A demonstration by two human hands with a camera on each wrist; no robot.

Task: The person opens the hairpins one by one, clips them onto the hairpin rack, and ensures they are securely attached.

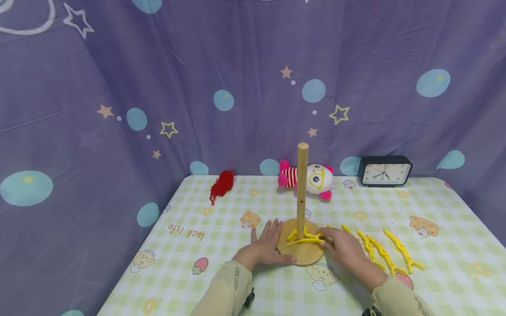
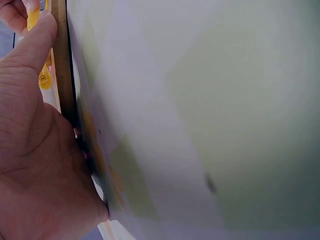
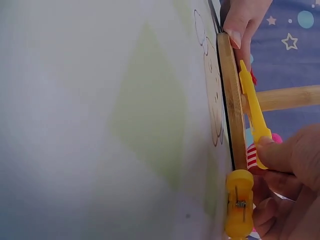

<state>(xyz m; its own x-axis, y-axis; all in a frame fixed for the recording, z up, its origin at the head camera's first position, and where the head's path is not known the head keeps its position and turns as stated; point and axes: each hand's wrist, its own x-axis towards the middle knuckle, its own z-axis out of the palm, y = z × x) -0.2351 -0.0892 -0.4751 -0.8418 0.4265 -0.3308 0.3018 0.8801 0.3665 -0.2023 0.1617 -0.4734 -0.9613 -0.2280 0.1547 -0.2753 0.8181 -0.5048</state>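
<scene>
A round wooden base (image 1: 304, 258) carries an upright wooden post (image 1: 301, 193). My left hand (image 1: 266, 248) rests against the base's left side, fingers straight and spread, its thumb over the front edge. My right hand (image 1: 344, 248) pinches one end of a yellow plastic clip (image 3: 255, 107) between thumb and fingers. The clip lies across the front of the post, low over the base. More yellow plastic (image 1: 292, 235) shows around the post's foot, partly hidden behind the held clip. In the right wrist view another yellow clip (image 3: 240, 202), with a metal spring, is below the right hand.
Several loose yellow clips (image 1: 401, 250) lie on the checked tablecloth (image 1: 446, 254) right of the right hand. At the back are red yarn (image 1: 222, 183), a stuffed toy (image 1: 316, 177) behind the post, and a black clock (image 1: 385, 171). A purple curtain (image 1: 253, 57) hangs behind.
</scene>
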